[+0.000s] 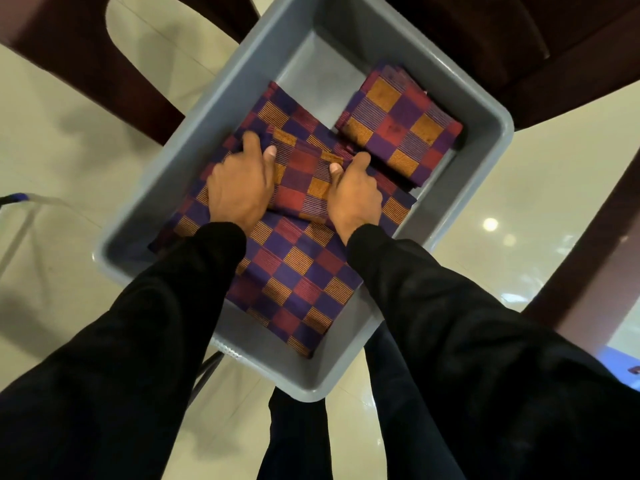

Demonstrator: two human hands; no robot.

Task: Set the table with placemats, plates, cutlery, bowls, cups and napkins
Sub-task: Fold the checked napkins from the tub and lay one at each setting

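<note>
A grey plastic tub is seen from above, its long axis running from lower left to upper right, with glossy pale floor showing round it. Whether it sits on a tabletop cannot be told.

Most of its bottom is covered by a large checked placemat in purple, red and orange, laid flat with its long axis along the tub's. It is judged light and limp, likely to sag and drag if lifted by one corner, so a two-handed hold at opposite edges would suit it.

At the far right end a folded stack of the same cloth lies flat, well apart from the hands.

A smaller folded cloth, perhaps a napkin, lies on the placemat and is held from both sides. It is soft, not fragile, and its folds are apt to slip open unless pinched through all layers.

The left hand grips its left edge, thumb on top; the right hand pinches its right edge likewise.
</note>
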